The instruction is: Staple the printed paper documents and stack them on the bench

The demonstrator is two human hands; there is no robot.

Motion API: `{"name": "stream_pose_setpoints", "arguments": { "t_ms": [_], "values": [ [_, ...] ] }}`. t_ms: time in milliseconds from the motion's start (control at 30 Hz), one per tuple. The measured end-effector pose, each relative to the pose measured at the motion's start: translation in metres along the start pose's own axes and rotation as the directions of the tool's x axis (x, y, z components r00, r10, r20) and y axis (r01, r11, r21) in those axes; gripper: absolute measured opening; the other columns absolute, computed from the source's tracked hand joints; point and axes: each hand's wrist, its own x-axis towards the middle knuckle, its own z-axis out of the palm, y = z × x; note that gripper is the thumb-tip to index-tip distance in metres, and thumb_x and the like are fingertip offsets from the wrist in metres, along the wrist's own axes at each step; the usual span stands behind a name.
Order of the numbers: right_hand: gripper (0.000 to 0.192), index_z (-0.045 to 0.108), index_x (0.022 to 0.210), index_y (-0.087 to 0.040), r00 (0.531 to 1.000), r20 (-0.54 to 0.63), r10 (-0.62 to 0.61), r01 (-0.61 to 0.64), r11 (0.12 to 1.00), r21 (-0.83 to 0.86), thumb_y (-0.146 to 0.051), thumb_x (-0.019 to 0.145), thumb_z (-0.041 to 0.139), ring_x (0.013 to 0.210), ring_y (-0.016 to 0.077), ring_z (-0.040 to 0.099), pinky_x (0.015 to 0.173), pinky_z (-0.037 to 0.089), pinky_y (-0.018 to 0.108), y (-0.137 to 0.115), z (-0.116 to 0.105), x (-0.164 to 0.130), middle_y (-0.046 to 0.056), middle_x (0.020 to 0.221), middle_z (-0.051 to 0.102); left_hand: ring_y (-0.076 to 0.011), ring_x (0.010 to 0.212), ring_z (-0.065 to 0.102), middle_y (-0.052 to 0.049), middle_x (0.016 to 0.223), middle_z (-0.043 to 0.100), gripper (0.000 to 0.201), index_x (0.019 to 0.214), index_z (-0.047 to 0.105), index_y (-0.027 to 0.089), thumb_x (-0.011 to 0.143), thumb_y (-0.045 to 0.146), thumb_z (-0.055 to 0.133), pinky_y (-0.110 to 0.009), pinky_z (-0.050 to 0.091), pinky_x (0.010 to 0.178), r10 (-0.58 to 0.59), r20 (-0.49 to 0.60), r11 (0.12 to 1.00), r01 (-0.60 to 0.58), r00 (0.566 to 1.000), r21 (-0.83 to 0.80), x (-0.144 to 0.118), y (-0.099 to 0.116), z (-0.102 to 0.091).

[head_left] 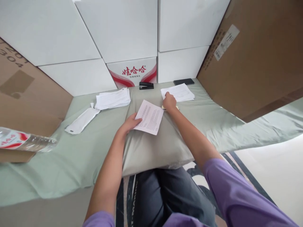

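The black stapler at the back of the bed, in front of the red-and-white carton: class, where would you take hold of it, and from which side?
Probably across its long sides near the middle, reaching down from above. The stapler lies flat, long axis left to right, with the carton just behind, so the back is blocked. The right hand, resting at the paper stack, is nearest.

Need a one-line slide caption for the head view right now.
Left hand pins a printed sheet on a grey cushion while the right hand reaches a paper stack near a stapler.
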Motion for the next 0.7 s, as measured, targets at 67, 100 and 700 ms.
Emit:
{"name": "stream_pose_setpoints", "arguments": {
  "t_ms": [67,100,700],
  "values": [
    [0.035,0.056,0.119,-0.017,1.000,0.010,0.001,-0.001,1.000,0.014,-0.007,0.089,0.042,0.099,0.0279,0.066,0.078,0.047,0.035,0.002,0.001,0.002,0.017,0.117,0.067,-0.0278,0.105,0.071,-0.014,0.120,0.073,0.042,0.119,0.064,0.015,0.080,0.031,0.069,-0.039,0.055,0.092,-0.011,-0.002,1.000,0.011,1.000,0.002,-0.001,0.001,0.000],
    [0.035,0.056,0.120,-0.017,1.000,0.016,0.004,-0.004,1.000,0.023,-0.007,0.089,0.042,0.099,0.0281,0.066,0.078,0.047,0.035,0.002,0.001,0.003,0.017,0.118,0.066,-0.0274,0.104,0.071,-0.013,0.119,0.073,0.042,0.119,0.064,0.015,0.080,0.031,0.069,-0.039,0.055,0.091,-0.016,-0.002,1.000,0.016,1.000,0.002,-0.001,0.001,0.001],
    [0.034,0.057,0.127,-0.013,0.975,0.173,-0.137,0.170,0.967,-0.190,-0.010,0.097,0.042,0.113,0.0288,0.066,0.089,0.050,0.036,-0.010,-0.002,-0.001,0.018,0.126,0.062,-0.0171,0.073,0.064,-0.005,0.085,0.072,0.015,0.101,0.066,0.020,0.089,0.027,0.058,-0.030,0.048,0.071,0.392,-0.200,0.871,-0.292,0.898,0.395,0.027,0.061,0.042]
  ]
}}
